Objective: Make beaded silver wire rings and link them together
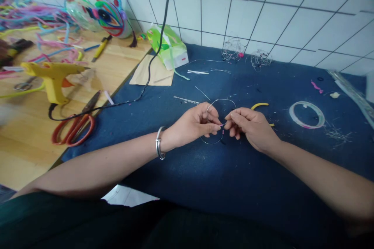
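Observation:
Thumb and fingers of my left hand (201, 121) pinch a thin looped wire (221, 100) with small pink pieces on it, above the dark blue cloth (187, 186). My right hand (248, 126) is closed on the same wire, just right of the left fingertips. One loop of the wire arches above the hands and another hangs below them. Partly hidden behind my right hand lies a tool with yellow handles (259, 105). Beyond my left hand are several straight thin wires (186, 99).
On the wooden table (17, 159) at left are a yellow glue gun (55, 72), red-handled scissors (74, 128) and a yellow cutter (101, 48). A black cord (150, 66) crosses the cloth. A clear ring-shaped coil (292, 114) lies right; tangled wire bundles (260, 59) sit by the wall.

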Demonstrator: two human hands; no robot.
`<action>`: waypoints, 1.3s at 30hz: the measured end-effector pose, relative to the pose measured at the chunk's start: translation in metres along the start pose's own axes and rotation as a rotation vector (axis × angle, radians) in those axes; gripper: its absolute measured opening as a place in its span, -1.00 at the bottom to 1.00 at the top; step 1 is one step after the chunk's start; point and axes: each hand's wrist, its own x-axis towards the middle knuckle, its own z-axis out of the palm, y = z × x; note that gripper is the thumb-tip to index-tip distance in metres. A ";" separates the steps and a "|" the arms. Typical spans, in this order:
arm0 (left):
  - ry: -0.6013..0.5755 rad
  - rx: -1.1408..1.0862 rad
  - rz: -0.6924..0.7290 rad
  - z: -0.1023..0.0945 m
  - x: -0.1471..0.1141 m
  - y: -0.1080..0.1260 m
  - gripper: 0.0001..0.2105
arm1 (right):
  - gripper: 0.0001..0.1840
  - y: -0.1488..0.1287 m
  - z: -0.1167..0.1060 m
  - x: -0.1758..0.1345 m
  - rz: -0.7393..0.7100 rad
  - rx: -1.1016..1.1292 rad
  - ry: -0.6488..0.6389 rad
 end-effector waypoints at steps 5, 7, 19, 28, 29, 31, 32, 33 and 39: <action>0.055 0.036 0.012 0.001 0.000 0.002 -0.81 | -0.74 0.000 0.001 0.000 -0.010 -0.031 -0.010; 0.087 0.042 0.033 0.000 0.000 0.002 -0.82 | -0.74 0.000 0.000 0.000 -0.015 -0.039 -0.008; 0.111 -0.078 0.046 0.003 0.002 -0.001 -0.85 | -0.74 -0.001 0.001 -0.001 -0.004 -0.213 -0.062; 0.083 -0.065 0.053 -0.002 0.001 0.000 -0.85 | -0.80 -0.004 -0.001 -0.002 0.003 -0.269 -0.074; 0.091 -0.060 0.058 -0.003 0.001 0.000 -0.85 | -0.81 -0.003 -0.001 -0.002 0.001 -0.263 -0.068; 0.105 -0.052 0.065 -0.005 0.002 0.000 -0.86 | -0.81 -0.001 -0.002 -0.002 0.001 -0.249 -0.056; 0.111 -0.050 0.069 -0.005 0.002 0.000 -0.87 | -0.82 0.000 -0.002 -0.002 0.001 -0.240 -0.051; 0.115 -0.050 0.074 -0.005 0.002 0.000 -0.87 | -0.82 0.000 -0.003 -0.002 0.002 -0.230 -0.047; 0.120 -0.045 0.071 -0.008 0.002 -0.002 -0.87 | -0.81 0.000 -0.004 -0.002 -0.019 -0.134 -0.004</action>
